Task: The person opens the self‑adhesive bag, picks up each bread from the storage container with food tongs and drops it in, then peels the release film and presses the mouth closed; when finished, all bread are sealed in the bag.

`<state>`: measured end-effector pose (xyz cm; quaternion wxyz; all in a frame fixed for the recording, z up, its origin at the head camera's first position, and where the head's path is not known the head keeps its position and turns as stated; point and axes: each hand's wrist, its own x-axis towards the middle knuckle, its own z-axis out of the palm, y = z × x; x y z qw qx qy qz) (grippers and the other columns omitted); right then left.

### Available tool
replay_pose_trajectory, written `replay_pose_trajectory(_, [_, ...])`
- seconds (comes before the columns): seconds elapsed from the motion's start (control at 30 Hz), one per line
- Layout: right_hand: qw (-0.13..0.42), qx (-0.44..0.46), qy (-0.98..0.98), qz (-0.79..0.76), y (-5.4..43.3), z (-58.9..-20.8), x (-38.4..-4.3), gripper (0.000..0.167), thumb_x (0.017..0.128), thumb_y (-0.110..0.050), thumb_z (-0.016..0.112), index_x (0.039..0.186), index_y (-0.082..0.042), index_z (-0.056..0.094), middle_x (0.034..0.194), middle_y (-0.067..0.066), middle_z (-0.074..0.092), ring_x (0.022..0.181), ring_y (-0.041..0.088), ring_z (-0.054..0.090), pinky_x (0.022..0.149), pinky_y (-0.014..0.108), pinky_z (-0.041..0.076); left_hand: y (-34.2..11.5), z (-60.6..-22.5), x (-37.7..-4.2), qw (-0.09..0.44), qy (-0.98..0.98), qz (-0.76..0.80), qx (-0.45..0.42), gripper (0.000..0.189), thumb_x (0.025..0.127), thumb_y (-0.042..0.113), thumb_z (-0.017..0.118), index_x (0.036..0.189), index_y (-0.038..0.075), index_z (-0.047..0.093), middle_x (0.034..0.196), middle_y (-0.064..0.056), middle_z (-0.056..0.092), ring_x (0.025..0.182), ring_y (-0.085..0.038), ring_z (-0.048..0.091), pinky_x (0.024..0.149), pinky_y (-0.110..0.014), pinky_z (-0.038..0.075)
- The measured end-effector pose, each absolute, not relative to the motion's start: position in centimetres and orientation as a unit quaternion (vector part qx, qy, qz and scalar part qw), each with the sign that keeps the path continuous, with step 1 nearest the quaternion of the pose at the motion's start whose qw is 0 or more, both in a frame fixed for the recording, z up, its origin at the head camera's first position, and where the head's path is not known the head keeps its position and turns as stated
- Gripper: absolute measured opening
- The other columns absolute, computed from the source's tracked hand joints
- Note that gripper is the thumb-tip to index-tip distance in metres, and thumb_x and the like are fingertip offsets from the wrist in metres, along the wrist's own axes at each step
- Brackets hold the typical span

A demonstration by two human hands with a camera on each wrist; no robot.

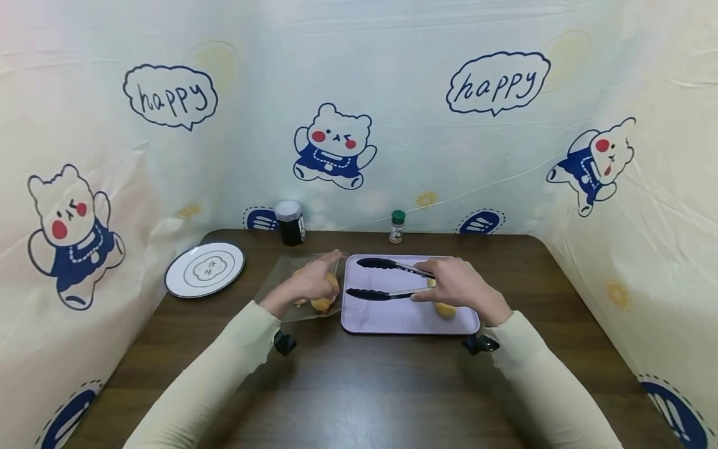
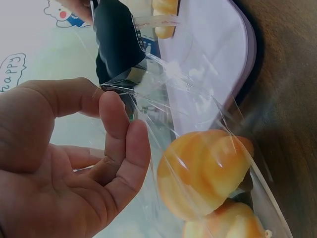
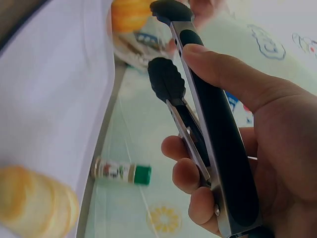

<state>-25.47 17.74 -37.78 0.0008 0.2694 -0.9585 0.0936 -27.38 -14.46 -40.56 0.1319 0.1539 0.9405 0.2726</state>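
Observation:
My left hand (image 1: 314, 280) pinches the edge of a clear plastic bag (image 1: 276, 282) between thumb and fingertips. Inside the bag lie golden bread rolls (image 2: 203, 171), seen through the film in the left wrist view. Over the lilac tray (image 1: 381, 323), my right hand (image 1: 457, 284) grips metal tongs (image 3: 213, 134) with black handles and black scalloped tips. Those tips are spread apart, pointing left toward the bag, with nothing between them. Partly hidden under the right hand, bread (image 1: 445, 310) sits on the tray's right side.
A white plate (image 1: 193, 284) with a dark rim stands at the table's left edge. Along the back are a dark jar (image 1: 290, 231) with a pale lid and a small green-capped shaker (image 1: 396, 227). Printed cloth (image 1: 404, 162) hangs behind the brown table (image 1: 364, 386).

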Motion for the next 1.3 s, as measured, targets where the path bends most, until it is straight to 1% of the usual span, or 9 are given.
replay_pose_trajectory(0.13, [-0.005, 0.245, -0.964, 0.098, 19.7, -37.7, -25.3, 0.071, 0.079, -0.056, 0.077, 0.13, -0.009, 0.067, 0.127, 0.013, 0.07, 0.109, 0.031, 0.068, 0.089, 0.051, 0.056, -14.5, -40.3, -27.3, 0.134, 0.939, 0.275, 0.156, 0.094, 0.077, 0.006, 0.071, 0.158, 0.006, 0.025, 0.168, -0.01, 0.018, 0.133, -0.03, 0.045, 0.071, -0.031, 0.051])
replay_pose_trajectory(0.3, [-0.008, 0.209, -0.973, 0.095, 22.6, -38.0, -24.8, 0.073, 0.078, -0.057, 0.077, 0.129, -0.005, 0.067, 0.122, 0.016, 0.071, 0.097, 0.026, 0.068, 0.083, 0.05, 0.056, -14.6, -40.2, -27.4, 0.131, 0.941, 0.266, 0.161, 0.091, 0.08, 0.011, 0.071, 0.158, 0.005, 0.025, 0.167, -0.013, 0.02, 0.142, -0.033, 0.039, 0.099, -0.044, 0.048])
replay_pose_trajectory(0.37, [-0.013, 0.19, -0.977, 0.093, 23.7, -38.1, -24.6, 0.075, 0.078, -0.057, 0.077, 0.129, -0.003, 0.067, 0.121, 0.018, 0.071, 0.095, 0.027, 0.068, 0.083, 0.051, 0.056, -14.6, -40.3, -27.5, 0.13, 0.942, 0.263, 0.162, 0.09, 0.081, 0.012, 0.07, 0.158, 0.005, 0.025, 0.167, -0.013, 0.02, 0.144, -0.033, 0.037, 0.104, -0.046, 0.045])
replay_pose_trajectory(0.43, [-0.017, 0.17, -0.981, 0.088, 24.8, -38.3, -24.4, 0.074, 0.079, -0.057, 0.077, 0.128, -0.003, 0.067, 0.121, 0.019, 0.071, 0.095, 0.028, 0.068, 0.082, 0.053, 0.055, -14.6, -40.4, -27.5, 0.132, 0.942, 0.263, 0.16, 0.089, 0.081, 0.012, 0.07, 0.158, 0.005, 0.025, 0.167, -0.012, 0.02, 0.143, -0.032, 0.038, 0.103, -0.045, 0.046])
replay_pose_trajectory(0.53, [-0.028, 0.14, -0.986, 0.086, 26.4, -38.4, -24.1, 0.075, 0.078, -0.058, 0.076, 0.128, -0.004, 0.067, 0.109, 0.017, 0.073, 0.083, 0.025, 0.064, 0.069, 0.048, 0.055, -14.6, -40.3, -27.5, 0.133, 0.942, 0.261, 0.162, 0.09, 0.081, 0.012, 0.07, 0.158, 0.005, 0.025, 0.167, -0.012, 0.02, 0.14, -0.031, 0.041, 0.096, -0.041, 0.049])
replay_pose_trajectory(0.63, [-0.04, 0.114, -0.989, 0.082, 27.8, -38.4, -23.8, 0.075, 0.077, -0.061, 0.076, 0.127, -0.006, 0.068, 0.089, 0.007, 0.07, 0.073, 0.021, 0.055, 0.056, 0.037, 0.046, -14.6, -40.2, -27.5, 0.134, 0.942, 0.26, 0.163, 0.09, 0.08, 0.011, 0.07, 0.158, 0.005, 0.025, 0.167, -0.012, 0.02, 0.142, -0.031, 0.039, 0.096, -0.041, 0.048])
replay_pose_trajectory(0.77, [-0.052, 0.096, -0.991, 0.08, 29.1, -38.5, -23.4, 0.065, 0.076, -0.064, 0.075, 0.114, -0.011, 0.071, 0.074, 0.0, 0.057, 0.069, 0.02, 0.051, 0.053, 0.032, 0.036, -14.6, -40.2, -27.4, 0.14, 0.941, 0.264, 0.159, 0.089, 0.082, 0.011, 0.069, 0.159, 0.007, 0.024, 0.168, -0.01, 0.018, 0.142, -0.031, 0.039, 0.091, -0.038, 0.05])
replay_pose_trajectory(0.9, [-0.061, 0.091, -0.991, 0.079, 29.6, -38.7, -23.3, 0.057, 0.076, -0.063, 0.075, 0.104, -0.013, 0.07, 0.071, 0.0, 0.053, 0.067, 0.019, 0.049, 0.052, 0.033, 0.034, -14.6, -40.2, -27.4, 0.143, 0.94, 0.267, 0.158, 0.089, 0.083, 0.011, 0.069, 0.159, 0.007, 0.024, 0.168, -0.01, 0.018, 0.14, -0.031, 0.041, 0.086, -0.036, 0.052])
replay_pose_trajectory(1.3, [-0.044, 0.112, -0.991, 0.051, 28.2, -39.0, -24.6, 0.064, 0.08, -0.054, 0.076, 0.123, -0.007, 0.071, 0.081, 0.004, 0.064, 0.07, 0.021, 0.051, 0.051, 0.032, 0.038, -14.8, -40.3, -27.3, 0.148, 0.938, 0.272, 0.157, 0.088, 0.083, 0.011, 0.07, 0.158, 0.007, 0.024, 0.168, -0.011, 0.018, 0.138, -0.032, 0.041, 0.081, -0.033, 0.052])
